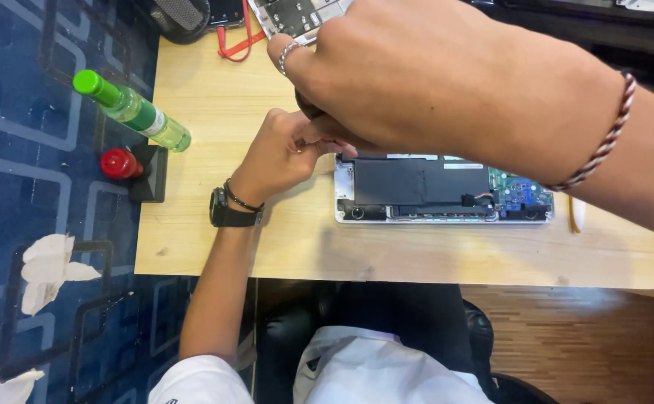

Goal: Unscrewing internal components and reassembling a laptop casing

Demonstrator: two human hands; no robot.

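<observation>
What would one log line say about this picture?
left hand: at opened laptop corner | right hand: above it | green bottle: lying on wooden table

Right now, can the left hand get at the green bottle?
Probably yes. The left hand sits at the opened laptop's left edge, and bare tabletop lies between it and the green bottle. Nothing blocks that path.

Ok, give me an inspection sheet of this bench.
Surface: light wooden table.
Job's things: opened laptop, black battery and green board exposed.
Clutter: green bottle lying down; red-capped item on black base; second open chassis at top.
Grippers: left hand and right hand meet at the laptop's left corner; what they hold is hidden.
Cables: red lead.
Surroundings: blue carpet with paper scraps; wood floor.
</observation>
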